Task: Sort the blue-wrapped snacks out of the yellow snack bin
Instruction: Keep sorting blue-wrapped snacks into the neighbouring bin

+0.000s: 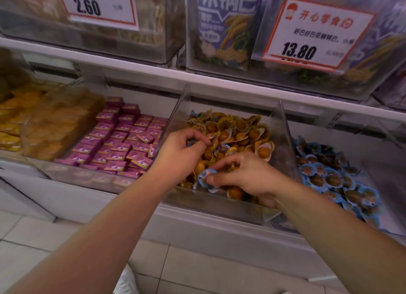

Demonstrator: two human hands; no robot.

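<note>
Both arms reach forward; left hand (179,154) and right hand (248,175) fingers curled

White shelf (219,223), clear yellow snack bin (283,139), pink-pack bin (87,179), blue-snack bin (382,161)

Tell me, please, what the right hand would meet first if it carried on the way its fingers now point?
The right hand points left, pinching a blue-wrapped snack. Going straight on, it would probably first meet the left hand, close beside it over the yellow snack bin; depth is unclear.

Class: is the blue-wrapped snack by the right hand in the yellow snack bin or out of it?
In. The blue-wrapped snack, pinched by the right hand, sits over the yellow snacks inside the bin.
</note>
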